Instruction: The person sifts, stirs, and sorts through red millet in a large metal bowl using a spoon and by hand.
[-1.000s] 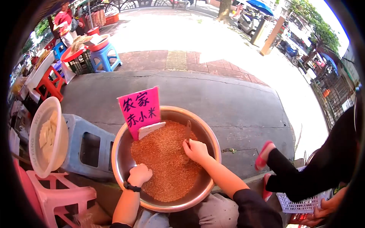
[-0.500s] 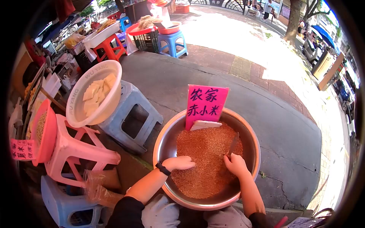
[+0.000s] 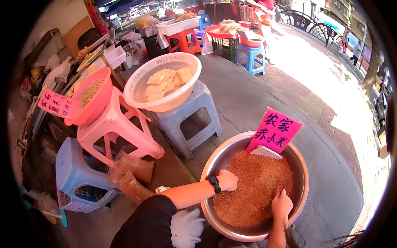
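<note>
A wide metal basin [image 3: 210, 165] holds reddish-brown grain [image 3: 256, 186]. My left hand [image 3: 228, 180], below a black wristwatch [image 3: 215, 184], is curled in against the grain on the left side; its fingertips are hidden. At the right of the grain is my right hand [image 3: 282, 204], its fingers closed. The thin metal tool that showed in that hand earlier is now hardly visible, hidden by the hand or grain. A pink handwritten sign [image 3: 275, 130] stands at the basin's far side, with a white piece [image 3: 266, 152] at its foot.
Left of the basin, a blue-grey stool [image 3: 192, 120] bears a white bowl [image 3: 134, 84] of pale yellow blocks. A pink stool [image 3: 120, 128] carries a pink bowl [image 3: 101, 78] of grain. Plastic bags [image 3: 134, 173] lie near a blue stool [image 3: 76, 167]. Stalls and a person stand farther back.
The view has turned left, so the basin sits farther right. The tool's upright part no longer shows at my right hand. My left hand looks more curled against the grain.
</note>
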Demonstrator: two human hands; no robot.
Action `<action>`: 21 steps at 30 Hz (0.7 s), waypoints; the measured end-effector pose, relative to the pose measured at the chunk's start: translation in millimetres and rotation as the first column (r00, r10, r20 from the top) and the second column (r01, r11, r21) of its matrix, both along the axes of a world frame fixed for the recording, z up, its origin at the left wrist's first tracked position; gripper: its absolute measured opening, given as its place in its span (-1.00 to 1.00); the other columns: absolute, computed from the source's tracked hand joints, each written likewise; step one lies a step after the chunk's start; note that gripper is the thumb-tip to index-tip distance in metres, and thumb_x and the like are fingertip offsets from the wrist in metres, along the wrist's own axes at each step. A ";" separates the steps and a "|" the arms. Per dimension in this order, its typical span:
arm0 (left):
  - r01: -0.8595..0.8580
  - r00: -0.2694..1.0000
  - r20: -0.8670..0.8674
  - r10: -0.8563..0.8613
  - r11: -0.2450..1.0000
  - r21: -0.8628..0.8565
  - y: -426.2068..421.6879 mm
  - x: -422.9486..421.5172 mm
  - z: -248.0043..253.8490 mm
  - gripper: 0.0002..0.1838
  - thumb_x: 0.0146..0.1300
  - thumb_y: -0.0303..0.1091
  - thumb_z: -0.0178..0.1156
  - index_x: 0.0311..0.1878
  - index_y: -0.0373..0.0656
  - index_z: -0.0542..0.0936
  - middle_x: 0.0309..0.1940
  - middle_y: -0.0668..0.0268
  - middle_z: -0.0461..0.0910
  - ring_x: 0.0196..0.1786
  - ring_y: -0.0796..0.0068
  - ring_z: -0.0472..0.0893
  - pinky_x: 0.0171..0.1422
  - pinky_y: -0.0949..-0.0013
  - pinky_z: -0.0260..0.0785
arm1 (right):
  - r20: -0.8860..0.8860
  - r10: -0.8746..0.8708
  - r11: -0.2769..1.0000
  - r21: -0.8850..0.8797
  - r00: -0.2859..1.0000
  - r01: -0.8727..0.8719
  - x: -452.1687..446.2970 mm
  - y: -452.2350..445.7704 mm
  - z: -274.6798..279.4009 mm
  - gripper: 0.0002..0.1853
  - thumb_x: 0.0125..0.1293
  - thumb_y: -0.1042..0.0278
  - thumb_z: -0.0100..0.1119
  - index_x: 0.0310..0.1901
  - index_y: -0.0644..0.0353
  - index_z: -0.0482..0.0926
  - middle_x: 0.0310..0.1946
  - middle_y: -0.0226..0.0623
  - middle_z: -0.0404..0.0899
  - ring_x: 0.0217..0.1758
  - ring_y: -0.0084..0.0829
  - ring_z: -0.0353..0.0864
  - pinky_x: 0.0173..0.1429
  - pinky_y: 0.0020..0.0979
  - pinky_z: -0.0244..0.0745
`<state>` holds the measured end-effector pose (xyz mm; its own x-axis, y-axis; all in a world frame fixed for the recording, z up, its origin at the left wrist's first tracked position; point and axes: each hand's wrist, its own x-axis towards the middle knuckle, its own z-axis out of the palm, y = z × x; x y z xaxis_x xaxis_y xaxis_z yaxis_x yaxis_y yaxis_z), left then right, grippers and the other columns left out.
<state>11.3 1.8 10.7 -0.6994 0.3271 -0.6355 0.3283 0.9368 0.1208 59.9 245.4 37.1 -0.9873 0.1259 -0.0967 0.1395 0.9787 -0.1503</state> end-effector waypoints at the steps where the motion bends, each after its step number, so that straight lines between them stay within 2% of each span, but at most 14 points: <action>1: -0.002 0.999 0.033 0.002 1.000 0.016 -0.9 1.7 2.7 -0.66 0.11 -0.27 0.00 -0.15 -0.19 0.66 -0.18 0.14 0.64 -0.08 0.18 0.63 -0.15 0.02 0.44 | 0.085 0.025 1.000 0.003 0.996 -0.026 1.9 -2.4 0.9 -0.70 0.29 0.19 -0.09 -0.21 0.24 0.52 -0.46 -0.05 0.60 -0.41 -0.02 0.61 -0.32 -0.06 0.48; 2: -0.003 0.998 0.067 0.001 1.000 0.023 -0.4 1.4 2.4 -0.65 0.10 -0.27 -0.01 -0.15 -0.19 0.65 -0.17 0.15 0.64 -0.09 0.17 0.63 -0.14 0.02 0.44 | 0.168 0.050 0.999 0.005 0.985 -0.051 2.7 -4.8 -0.2 -0.69 0.29 0.18 -0.10 -0.20 0.25 0.52 -0.45 -0.03 0.61 -0.39 0.00 0.61 -0.29 -0.04 0.48; 3: -0.002 0.995 0.101 -0.001 1.000 0.030 0.3 0.5 6.7 -0.65 0.10 -0.27 -0.01 -0.15 -0.19 0.65 -0.17 0.16 0.64 -0.09 0.17 0.63 -0.14 0.02 0.44 | 0.223 0.086 0.995 -0.073 0.971 -0.072 4.8 -6.2 -4.4 -0.66 0.25 0.16 -0.10 -0.22 0.28 0.54 -0.44 0.04 0.60 -0.33 0.04 0.61 -0.17 -0.02 0.48; 6: -0.024 0.982 0.191 0.005 0.995 0.097 -5.6 2.0 18.5 -0.59 0.11 -0.24 -0.10 -0.14 -0.25 0.63 -0.14 0.09 0.62 -0.06 0.09 0.59 -0.03 0.07 0.40 | 0.388 0.280 0.948 -0.256 0.878 -0.189 11.5 -16.5 -8.4 -0.62 0.22 0.14 -0.11 -0.26 0.32 0.56 -0.43 0.12 0.59 -0.25 0.06 0.60 -0.06 -0.02 0.47; 7: -0.029 0.978 0.210 0.000 0.991 0.133 -6.6 4.1 18.0 -0.57 0.14 -0.22 -0.13 -0.15 -0.28 0.62 -0.15 0.05 0.61 -0.05 0.07 0.58 0.01 0.08 0.38 | 0.422 0.320 0.915 -0.369 0.848 -0.161 12.1 -21.2 -5.6 -0.62 0.19 0.14 -0.05 -0.31 0.36 0.55 -0.49 0.07 0.60 -0.37 -0.07 0.65 -0.18 -0.13 0.54; 9: 0.016 0.951 0.300 -0.070 0.984 0.179 -4.8 0.0 18.8 -0.50 0.20 -0.14 -0.20 -0.10 -0.34 0.58 -0.10 -0.03 0.57 0.02 0.01 0.52 0.11 0.13 0.32 | 0.574 0.323 0.840 -0.541 0.752 0.051 9.6 -31.3 10.1 -0.66 0.19 0.18 0.00 -0.33 0.37 0.53 -0.55 -0.02 0.60 -0.49 -0.21 0.65 -0.34 -0.25 0.56; 10: -0.027 0.949 0.314 -0.041 0.977 0.209 -4.2 -0.6 21.6 -0.48 0.21 -0.11 -0.20 -0.08 -0.35 0.57 -0.07 -0.05 0.56 0.04 0.00 0.51 0.13 0.13 0.31 | 0.637 0.333 0.784 -0.597 0.696 0.171 8.8 -33.1 15.3 -0.67 0.19 0.19 0.03 -0.34 0.38 0.52 -0.58 -0.07 0.59 -0.54 -0.28 0.65 -0.42 -0.31 0.57; 12: -0.108 0.939 0.343 0.009 0.957 0.268 -1.5 1.7 28.5 -0.44 0.24 -0.06 -0.22 -0.03 -0.35 0.55 -0.02 -0.08 0.52 0.08 -0.01 0.49 0.16 0.14 0.28 | 0.646 0.324 0.730 -0.636 0.691 0.252 9.2 -29.5 9.3 -0.72 0.22 0.24 0.05 -0.30 0.36 0.50 -0.61 -0.16 0.56 -0.62 -0.40 0.60 -0.55 -0.43 0.51; 13: -0.098 0.927 0.374 -0.037 0.937 0.336 0.2 0.1 13.5 -0.37 0.28 0.04 -0.25 0.01 -0.37 0.52 0.02 -0.09 0.50 0.10 0.03 0.48 0.20 0.16 0.25 | 0.649 0.323 0.697 -0.655 0.689 0.290 9.5 -29.0 5.5 -0.74 0.23 0.27 0.06 -0.28 0.35 0.50 -0.63 -0.21 0.55 -0.66 -0.46 0.58 -0.61 -0.50 0.48; 16: -0.335 0.851 0.519 0.076 0.840 0.427 10.7 -1.1 -7.9 -0.41 0.28 0.04 -0.17 -0.01 -0.33 0.56 -0.06 0.04 0.58 -0.05 0.21 0.55 0.10 0.32 0.32 | 0.601 0.329 0.574 -0.740 0.728 0.351 8.0 -25.0 -3.5 -0.76 0.26 0.28 0.02 -0.26 0.33 0.46 -0.64 -0.20 0.54 -0.69 -0.42 0.56 -0.64 -0.47 0.47; 18: -0.373 0.876 0.479 -0.057 0.549 0.748 6.3 -5.1 1.4 -0.49 0.33 -0.04 -0.14 -0.01 -0.30 0.56 -0.07 0.06 0.59 -0.03 0.27 0.55 0.11 0.33 0.33 | 0.480 0.209 0.496 -0.803 0.852 0.331 7.6 -18.7 -6.7 -0.81 0.29 0.31 0.01 -0.34 0.29 0.42 -0.65 -0.21 0.53 -0.74 -0.46 0.51 -0.71 -0.51 0.39; 19: -0.374 0.893 0.437 -0.111 0.359 0.855 2.8 -8.4 15.7 -0.53 0.35 -0.09 -0.12 0.00 -0.29 0.56 -0.07 0.07 0.59 -0.02 0.30 0.55 0.11 0.34 0.33 | 0.388 0.079 0.531 -0.796 0.918 0.291 6.1 -16.7 -5.6 -0.79 0.28 0.30 0.02 -0.36 0.30 0.45 -0.68 -0.18 0.52 -0.72 -0.38 0.53 -0.67 -0.43 0.39; 20: -0.495 0.856 0.514 0.046 0.353 0.794 -0.5 -11.0 30.1 -0.64 0.34 -0.19 -0.07 -0.02 -0.21 0.59 -0.11 0.17 0.62 -0.06 0.37 0.57 0.02 0.38 0.38 | 0.280 -0.047 0.570 -0.780 0.959 0.256 4.7 -13.9 -4.0 -0.77 0.27 0.29 0.02 -0.38 0.31 0.48 -0.71 -0.15 0.51 -0.70 -0.30 0.55 -0.62 -0.34 0.39; 21: -0.394 0.918 0.335 0.213 0.385 0.835 -3.2 -11.7 25.2 -0.65 0.32 -0.20 -0.06 -0.05 -0.20 0.60 -0.14 0.17 0.63 -0.08 0.32 0.58 -0.01 0.34 0.40 | 0.024 -0.104 0.748 -0.657 0.994 0.094 1.4 -10.9 -1.5 -0.76 0.28 0.27 0.01 -0.41 0.28 0.47 -0.69 -0.11 0.51 -0.66 -0.20 0.54 -0.57 -0.26 0.38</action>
<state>-0.4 -1.5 35.8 -0.8021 0.5473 -0.2391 -0.0616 0.3223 0.9446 61.3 234.5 35.6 -0.9748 0.1329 -0.1791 0.2228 0.6188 -0.7533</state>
